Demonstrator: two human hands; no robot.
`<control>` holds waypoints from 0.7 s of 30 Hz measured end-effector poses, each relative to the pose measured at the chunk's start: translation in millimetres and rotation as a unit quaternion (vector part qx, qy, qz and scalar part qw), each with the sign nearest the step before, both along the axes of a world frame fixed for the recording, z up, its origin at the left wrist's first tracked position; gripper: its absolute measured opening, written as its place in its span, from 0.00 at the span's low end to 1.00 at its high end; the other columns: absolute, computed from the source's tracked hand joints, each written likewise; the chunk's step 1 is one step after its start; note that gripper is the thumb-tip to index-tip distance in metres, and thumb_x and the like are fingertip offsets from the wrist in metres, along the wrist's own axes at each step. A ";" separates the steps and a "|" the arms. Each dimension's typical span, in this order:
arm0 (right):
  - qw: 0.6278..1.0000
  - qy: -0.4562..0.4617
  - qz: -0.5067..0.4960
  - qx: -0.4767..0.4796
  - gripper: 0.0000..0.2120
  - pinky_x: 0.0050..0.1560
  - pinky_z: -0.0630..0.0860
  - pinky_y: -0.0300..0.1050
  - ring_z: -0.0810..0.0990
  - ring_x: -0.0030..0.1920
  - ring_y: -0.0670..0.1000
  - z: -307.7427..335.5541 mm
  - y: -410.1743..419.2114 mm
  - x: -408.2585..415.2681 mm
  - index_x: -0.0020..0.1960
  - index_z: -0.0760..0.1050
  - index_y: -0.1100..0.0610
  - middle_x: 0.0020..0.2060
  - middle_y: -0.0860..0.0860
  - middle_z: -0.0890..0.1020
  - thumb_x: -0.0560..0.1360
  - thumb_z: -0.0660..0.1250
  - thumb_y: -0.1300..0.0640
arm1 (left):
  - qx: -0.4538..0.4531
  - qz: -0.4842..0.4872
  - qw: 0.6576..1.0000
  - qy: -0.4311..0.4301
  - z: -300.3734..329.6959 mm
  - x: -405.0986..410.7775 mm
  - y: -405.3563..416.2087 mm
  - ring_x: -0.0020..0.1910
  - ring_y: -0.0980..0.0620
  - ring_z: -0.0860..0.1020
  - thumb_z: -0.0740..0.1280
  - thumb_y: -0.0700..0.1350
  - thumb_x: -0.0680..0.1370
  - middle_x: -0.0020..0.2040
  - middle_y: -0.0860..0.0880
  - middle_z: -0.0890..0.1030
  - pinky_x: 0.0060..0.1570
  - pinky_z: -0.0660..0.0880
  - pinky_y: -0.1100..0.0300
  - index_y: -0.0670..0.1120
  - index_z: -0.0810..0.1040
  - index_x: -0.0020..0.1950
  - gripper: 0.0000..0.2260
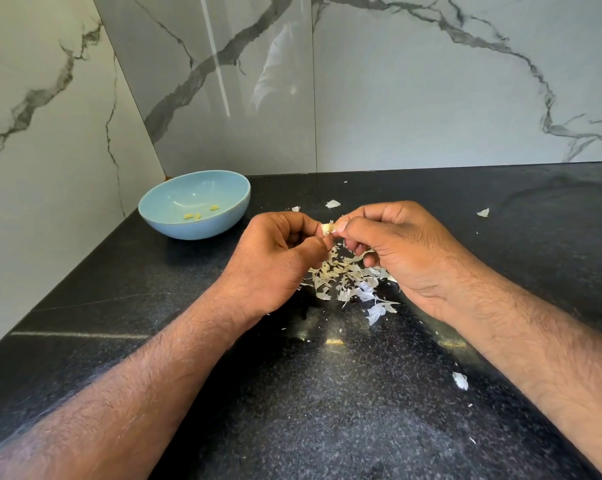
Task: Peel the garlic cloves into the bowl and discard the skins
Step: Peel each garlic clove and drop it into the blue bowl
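A small pale garlic clove (327, 229) is held between both hands above the black counter. My left hand (278, 258) pinches it from the left with curled fingers, and my right hand (400, 247) pinches its right end with thumb and forefinger. Below the hands lies a pile of papery white skins (348, 282). A light blue bowl (161, 220) stands at the back left near the wall corner, with three small peeled yellowish cloves (197, 215) inside.
Loose skin flakes lie scattered on the counter, one behind the hands (332, 203), one at the far right (483, 212) and one near the right forearm (460, 380). Marble walls close the back and the left side.
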State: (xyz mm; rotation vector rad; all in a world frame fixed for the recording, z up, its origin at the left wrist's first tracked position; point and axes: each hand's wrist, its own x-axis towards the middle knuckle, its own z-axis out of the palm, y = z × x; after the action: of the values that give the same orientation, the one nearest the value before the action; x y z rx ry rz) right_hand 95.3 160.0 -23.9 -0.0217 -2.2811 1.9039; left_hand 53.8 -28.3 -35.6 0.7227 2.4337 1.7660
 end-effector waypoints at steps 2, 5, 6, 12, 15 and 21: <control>1.000 0.013 -0.013 0.022 0.06 0.42 0.73 0.43 0.77 0.39 0.46 0.3 1.7 -0.7 0.41 0.86 0.56 0.34 0.50 0.82 0.76 0.73 0.56 | 0.016 -0.010 1.000 -0.022 0.0 -0.5 0.3 0.40 0.46 0.80 0.75 0.43 0.81 0.40 0.42 0.86 0.48 0.77 0.50 0.44 0.86 0.47 0.04; 0.993 0.044 -0.062 0.096 0.06 0.38 0.76 0.38 0.77 0.35 0.45 -0.2 4.9 -1.7 0.40 0.86 0.53 0.32 0.46 0.83 0.75 0.75 0.56 | 0.042 -0.018 0.998 -0.047 0.8 -0.3 1.3 0.41 0.48 0.81 0.76 0.45 0.80 0.40 0.44 0.86 0.47 0.76 0.54 0.43 0.86 0.46 0.06; 0.987 0.054 -0.082 0.127 0.05 0.37 0.77 0.38 0.78 0.33 0.46 -0.3 6.6 -2.2 0.39 0.85 0.52 0.32 0.45 0.84 0.75 0.76 0.57 | 0.049 -0.016 0.997 -0.052 1.1 0.0 1.3 0.42 0.48 0.82 0.76 0.45 0.80 0.40 0.44 0.86 0.47 0.76 0.55 0.43 0.86 0.46 0.06; 0.953 0.090 -0.077 0.280 0.14 0.40 0.79 0.31 0.79 0.37 0.40 3.7 18.0 -1.3 0.47 0.83 0.49 0.41 0.44 0.83 0.71 0.78 0.67 | 0.051 0.029 0.997 -0.058 3.3 0.6 -1.1 0.40 0.48 0.84 0.78 0.42 0.78 0.40 0.41 0.87 0.52 0.83 0.51 0.41 0.87 0.44 0.05; 0.948 0.186 -0.022 0.258 0.09 0.42 0.75 0.27 0.82 0.43 0.42 5.2 12.5 2.6 0.55 0.86 0.51 0.43 0.44 0.84 0.76 0.77 0.61 | 0.021 0.048 0.998 -0.037 6.4 1.1 -2.1 0.36 0.51 0.82 0.77 0.40 0.78 0.36 0.43 0.86 0.45 0.79 0.56 0.43 0.88 0.40 0.06; 0.928 0.256 0.024 0.269 0.08 0.47 0.79 0.35 0.84 0.45 0.46 1.7 7.3 3.1 0.55 0.88 0.51 0.43 0.43 0.84 0.76 0.77 0.57 | -0.028 0.036 0.999 0.004 7.9 3.5 -0.1 0.34 0.52 0.81 0.76 0.39 0.78 0.34 0.46 0.85 0.41 0.79 0.54 0.47 0.89 0.41 0.07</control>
State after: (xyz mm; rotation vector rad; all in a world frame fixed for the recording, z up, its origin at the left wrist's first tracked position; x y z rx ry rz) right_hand 98.4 167.4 -22.1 0.5347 -2.3271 1.0585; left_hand 57.3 -28.4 -27.7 0.6465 2.5341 1.7130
